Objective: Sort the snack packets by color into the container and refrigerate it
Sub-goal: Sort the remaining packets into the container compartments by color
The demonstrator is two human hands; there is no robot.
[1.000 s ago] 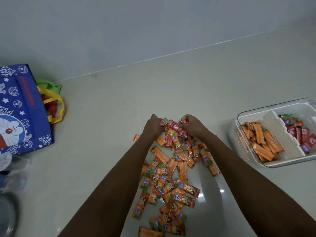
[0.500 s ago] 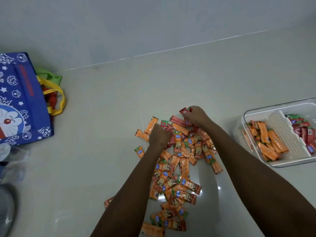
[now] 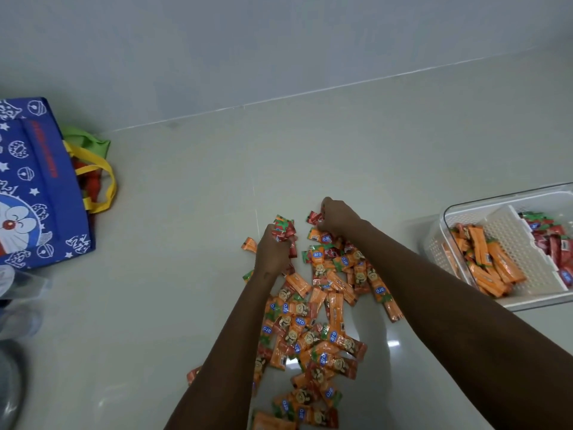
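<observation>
On the floor, roughly mid-way between the blue bag at the left edge and the container at the right edge, sits the loose pile of snack packets, mostly orange w/ a few red mixed in at the far end. Left hand is closed round a small bunch of red packets, fist tight, ends of the wrappers sticking out past the knuckles. Right hand is curled down at the far end of the pile, fingers pinched on another red packet. Container already has orange packets in the near compartment and red ones in the far one, a white slotted divider between. Judging by look: packets are light, thin, crinkly foil, prob slippery against each other, so a bunch can slide out of a loose fist. Best to grip across the middle of the bunch, not by the sealed ends, and keep the bunch small. Contents seem soft-ish, so no hard squeezing. Sorting looks far from done; lots of orange left, fridge step not yet started.
</observation>
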